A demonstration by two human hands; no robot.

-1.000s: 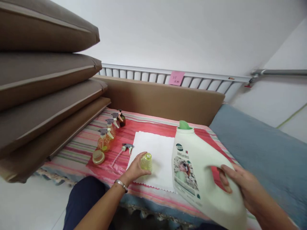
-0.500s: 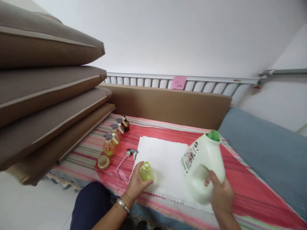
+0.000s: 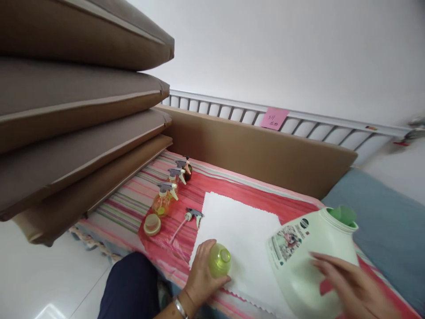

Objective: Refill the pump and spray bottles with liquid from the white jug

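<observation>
The left hand (image 3: 200, 274) grasps 1 bottle (image 3: 218, 264) as the right hand (image 3: 357, 285), grip unclear, blurs before a jug (image 3: 320, 237), apparently positioning, next calling for steady control.

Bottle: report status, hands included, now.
Left hand gripping bottle over white sheet. Right hand open at jug, blurred, contact unclear. Bottle's top bare. Spray head lying left of bottle, away from jug.

Right hand (image 3: 353, 283) blurred, contact with jug (image 3: 295, 274) unclear; jug cropped at bottom; cushion stack (image 3: 86, 95) cut off left.
</observation>
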